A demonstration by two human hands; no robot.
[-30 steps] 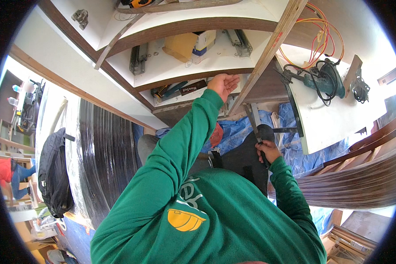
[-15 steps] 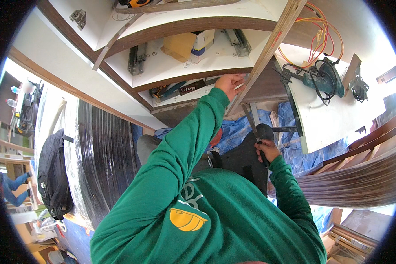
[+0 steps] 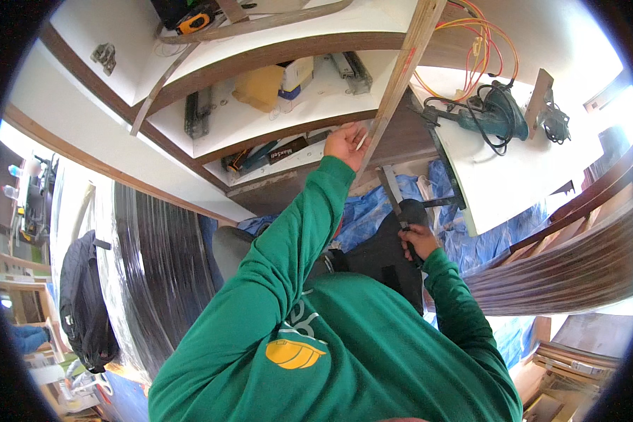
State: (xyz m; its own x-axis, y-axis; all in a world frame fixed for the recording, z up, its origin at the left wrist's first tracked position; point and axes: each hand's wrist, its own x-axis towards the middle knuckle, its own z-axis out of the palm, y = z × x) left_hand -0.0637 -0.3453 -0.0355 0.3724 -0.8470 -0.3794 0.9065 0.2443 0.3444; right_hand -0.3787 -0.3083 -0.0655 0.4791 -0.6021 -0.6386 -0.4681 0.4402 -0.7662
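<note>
My left hand (image 3: 346,144) reaches up to the front edge of the cabinet, beside a long upright wooden strip (image 3: 394,84). Its fingers are partly stretched and apart, with the tips at or against the strip's edge; I cannot tell whether they touch. Lower down and to the right, my right hand (image 3: 418,241) is closed round the dark handle of a long flat grey metal tool (image 3: 389,184). The tool's blade points up and away, toward the cabinet's foot. Its exact kind cannot be made out.
Cabinet shelves hold metal drawer slides (image 3: 198,116), a yellowish packet (image 3: 260,88) and a tape measure (image 3: 195,23). A green corded power tool (image 3: 499,119) lies on a white panel (image 3: 492,183) at right. Blue sheeting (image 3: 366,218) covers the floor. Wrapped dark panels (image 3: 162,246) and a black bag (image 3: 84,302) stand left.
The cabinet and both hands sit further left in the picture as the view shifts. The tool's blade shows more of its flat side. My left hand stays at the wooden strip.
</note>
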